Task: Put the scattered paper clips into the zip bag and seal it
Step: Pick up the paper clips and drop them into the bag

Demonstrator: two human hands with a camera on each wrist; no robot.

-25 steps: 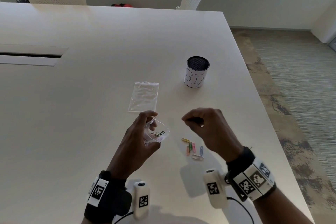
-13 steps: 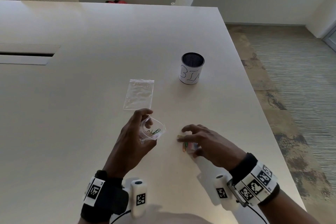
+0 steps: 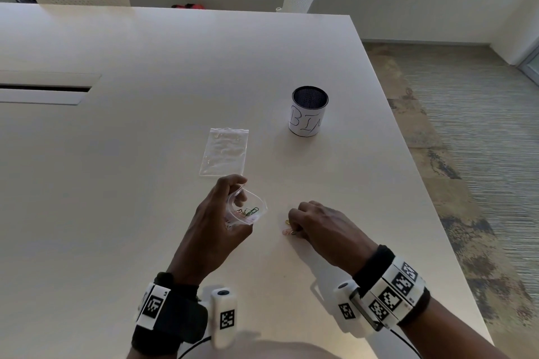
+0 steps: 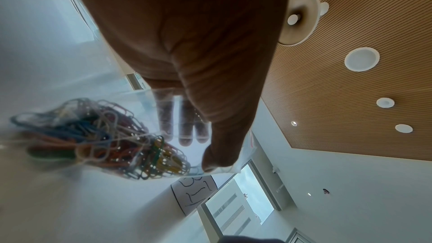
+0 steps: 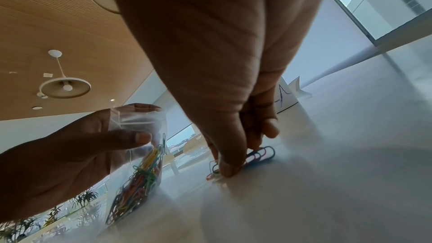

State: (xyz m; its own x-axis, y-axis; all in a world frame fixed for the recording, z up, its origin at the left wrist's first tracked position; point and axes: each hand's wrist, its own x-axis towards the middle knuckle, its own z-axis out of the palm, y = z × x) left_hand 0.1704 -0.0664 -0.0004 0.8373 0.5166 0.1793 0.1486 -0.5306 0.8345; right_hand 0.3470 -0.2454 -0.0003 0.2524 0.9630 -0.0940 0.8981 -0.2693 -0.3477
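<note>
The white table [image 3: 145,154] carries everything. On it, beyond the hands, stands a mesh cup [image 3: 309,111] wrapped in white paper with handwritten letters; its inside is dark and its contents cannot be made out. Just left of the cup lies a spare clear bag [image 3: 224,152], flat, with nothing visible in it.

The left hand [image 3: 215,230] is raised above the table and grips the zip bag [image 3: 248,208] by its upper part: the thumb presses one wall, and the other fingers curl behind the plastic, seen through it in the left wrist view. The bag's mouth is held open in a rounded loop. In the bottom of the bag sits a tangled heap of bagged clips [image 4: 98,136], blue, orange, green, yellow and white, blurred at the near edge.

The right hand [image 3: 326,227] is down on the table just right of the bag, fingers bent and bunched together, fingertips [image 5: 230,169] pressing onto the loose paper clips [image 5: 259,154]. The thumb and fingers close around a blue and a red clip; whether the clips are lifted or only touched cannot be told. From the head camera the hand hides most of this small pile: only a yellow and a pink clip show at its left edge.
</note>
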